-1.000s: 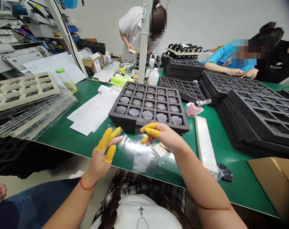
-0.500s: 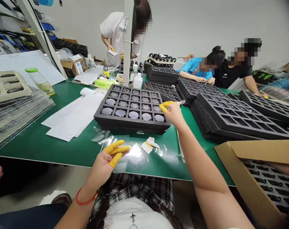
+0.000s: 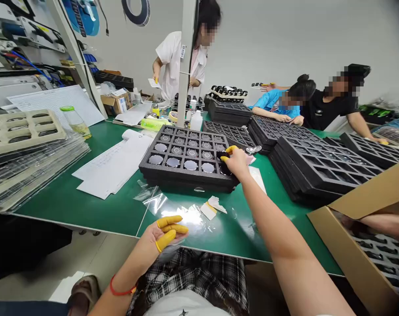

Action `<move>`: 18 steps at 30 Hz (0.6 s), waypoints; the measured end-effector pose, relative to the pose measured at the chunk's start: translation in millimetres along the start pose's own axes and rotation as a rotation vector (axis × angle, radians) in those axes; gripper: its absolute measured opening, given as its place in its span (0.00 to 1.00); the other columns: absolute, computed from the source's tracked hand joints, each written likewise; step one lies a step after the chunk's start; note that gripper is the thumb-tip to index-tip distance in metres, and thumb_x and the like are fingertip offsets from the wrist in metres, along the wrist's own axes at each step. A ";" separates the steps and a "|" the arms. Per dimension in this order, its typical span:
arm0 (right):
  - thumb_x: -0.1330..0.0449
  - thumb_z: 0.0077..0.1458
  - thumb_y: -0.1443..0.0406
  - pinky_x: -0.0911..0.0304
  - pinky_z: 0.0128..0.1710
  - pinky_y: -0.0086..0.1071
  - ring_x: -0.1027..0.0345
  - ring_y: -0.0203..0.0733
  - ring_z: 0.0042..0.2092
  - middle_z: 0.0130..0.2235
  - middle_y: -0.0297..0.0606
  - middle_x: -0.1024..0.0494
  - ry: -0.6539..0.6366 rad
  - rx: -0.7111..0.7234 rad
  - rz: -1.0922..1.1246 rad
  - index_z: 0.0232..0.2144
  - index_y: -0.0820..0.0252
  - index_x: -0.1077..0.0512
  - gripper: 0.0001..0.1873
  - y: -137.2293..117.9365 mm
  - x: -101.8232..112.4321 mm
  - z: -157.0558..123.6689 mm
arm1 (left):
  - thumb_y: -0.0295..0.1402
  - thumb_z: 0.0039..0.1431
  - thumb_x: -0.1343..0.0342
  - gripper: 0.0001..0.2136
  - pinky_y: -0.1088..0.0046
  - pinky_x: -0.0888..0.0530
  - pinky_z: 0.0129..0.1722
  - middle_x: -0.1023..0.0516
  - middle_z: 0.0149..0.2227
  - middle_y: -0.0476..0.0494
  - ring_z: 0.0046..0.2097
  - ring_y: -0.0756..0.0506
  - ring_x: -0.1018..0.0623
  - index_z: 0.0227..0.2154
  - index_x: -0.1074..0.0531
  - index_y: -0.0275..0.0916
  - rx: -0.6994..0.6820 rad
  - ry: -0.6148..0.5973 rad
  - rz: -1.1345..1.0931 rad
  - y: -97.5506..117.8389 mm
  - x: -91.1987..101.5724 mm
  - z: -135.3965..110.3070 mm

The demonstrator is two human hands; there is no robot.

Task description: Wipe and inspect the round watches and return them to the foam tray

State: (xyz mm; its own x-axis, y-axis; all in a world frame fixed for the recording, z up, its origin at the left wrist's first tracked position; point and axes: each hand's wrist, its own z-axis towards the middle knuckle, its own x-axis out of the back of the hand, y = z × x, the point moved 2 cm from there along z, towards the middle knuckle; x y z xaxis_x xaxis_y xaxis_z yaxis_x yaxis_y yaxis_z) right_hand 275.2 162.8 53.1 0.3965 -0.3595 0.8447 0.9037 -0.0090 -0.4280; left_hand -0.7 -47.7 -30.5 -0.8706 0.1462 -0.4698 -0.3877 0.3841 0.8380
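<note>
My left hand [image 3: 165, 236], with yellow finger cots, is closed in a pinch on a clear plastic bag [image 3: 186, 216] at the near edge of the green table. My right hand [image 3: 235, 163], also in yellow cots, reaches over the front right corner of a black foam tray [image 3: 173, 179]. Its fingertips close on a dark round lens piece [image 3: 223, 155] in a cell there. The tray's other cells hold several round lenses [image 3: 190, 165]. Small paper scraps [image 3: 212, 206] lie between the bag and the tray.
White sheets [image 3: 114, 164] and a bottle [image 3: 74, 121] lie to the left, beside stacked clear trays [image 3: 31, 162]. Stacks of black foam trays [image 3: 318, 164] fill the right. A cardboard box [image 3: 360, 215] stands at the near right. Other people work at the far end.
My right hand left the bag and went forward to the tray's right corner. My left hand sank to the table's near edge, still with the bag. The view swung right.
</note>
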 end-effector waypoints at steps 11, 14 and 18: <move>0.45 0.59 0.72 0.33 0.37 0.38 0.29 0.42 0.38 0.38 0.36 0.20 -0.294 0.756 0.535 0.40 0.50 0.31 0.12 -52.9 -12.9 -198.3 | 0.44 0.47 0.32 0.37 0.59 0.27 0.52 0.28 0.54 0.36 0.52 0.38 0.25 0.59 0.41 0.44 0.037 -0.421 0.087 -11.5 -11.6 43.6; 0.48 0.59 0.75 0.32 0.40 0.41 0.30 0.43 0.42 0.44 0.38 0.21 -0.334 0.756 0.486 0.43 0.49 0.32 0.16 -50.1 -19.3 -210.1 | 0.31 0.50 0.34 0.31 0.67 0.26 0.48 0.29 0.53 0.42 0.51 0.42 0.26 0.56 0.38 0.46 0.092 -0.311 0.185 -20.5 -6.9 43.7; 0.52 0.56 0.79 0.30 0.42 0.42 0.32 0.44 0.42 0.44 0.38 0.23 -0.415 0.667 0.520 0.47 0.48 0.34 0.24 -45.1 -22.3 -209.7 | 0.27 0.50 0.35 0.29 0.69 0.26 0.47 0.27 0.50 0.45 0.47 0.45 0.24 0.54 0.38 0.46 0.099 -0.207 0.230 -29.1 -3.0 42.1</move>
State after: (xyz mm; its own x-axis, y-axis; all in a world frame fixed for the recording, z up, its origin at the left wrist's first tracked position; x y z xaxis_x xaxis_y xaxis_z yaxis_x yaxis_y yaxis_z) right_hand 191.7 -24.5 -13.8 0.6860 0.1938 0.7014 0.4520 0.6418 -0.6195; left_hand 25.9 -21.0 -65.1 -0.8479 0.4181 -0.3259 -0.1473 0.4047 0.9025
